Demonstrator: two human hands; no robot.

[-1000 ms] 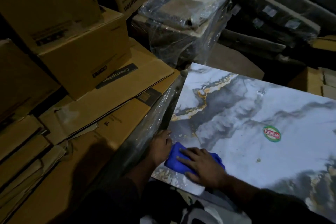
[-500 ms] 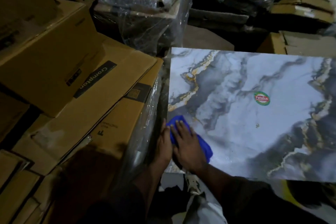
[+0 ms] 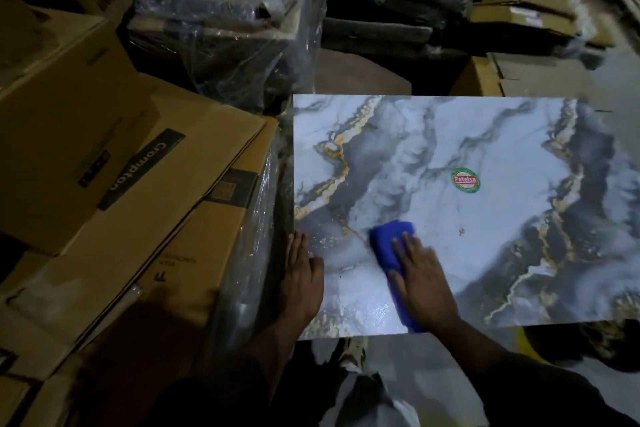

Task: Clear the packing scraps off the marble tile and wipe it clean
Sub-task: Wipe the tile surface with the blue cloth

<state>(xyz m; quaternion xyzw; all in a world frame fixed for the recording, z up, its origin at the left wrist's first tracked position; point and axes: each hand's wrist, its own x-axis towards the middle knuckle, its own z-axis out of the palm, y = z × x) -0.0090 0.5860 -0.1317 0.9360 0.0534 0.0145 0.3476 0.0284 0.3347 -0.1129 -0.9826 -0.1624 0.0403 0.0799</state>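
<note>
Hands (image 3: 420, 276), two; cloth (image 3: 389, 241), tile (image 3: 485, 236), one each.

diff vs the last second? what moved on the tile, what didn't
The right hand, pressing flat on the blue cloth, has slid it away from the marble tile's left edge toward the middle; earlier hand and cloth sat right beside the left hand. Unchanged: the left hand rests at the left edge, the round sticker and small speck stay put.

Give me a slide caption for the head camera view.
Right hand presses a blue cloth across the marble tile while the left hand rests at its edge.
</note>
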